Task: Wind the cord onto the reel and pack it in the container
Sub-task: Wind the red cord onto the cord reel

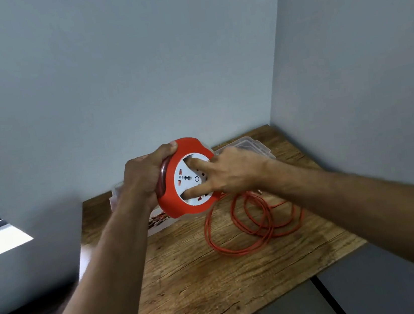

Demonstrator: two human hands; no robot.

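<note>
I hold a round orange reel (174,203) with a white socket face (187,179) up above the wooden table (204,283). My left hand (145,176) grips its left rim. My right hand (229,172) has its thumb and a finger pressed into the recesses of the white face. An orange cord (252,226) runs down from the reel's lower right and lies in loose loops on the table. A clear plastic container (252,147) sits at the back of the table, partly hidden behind my right hand.
A white printed box (160,222) lies on the table under the reel, with a second clear plastic piece (116,195) behind my left wrist. Walls close the table's back and right sides. The floor drops away at the left.
</note>
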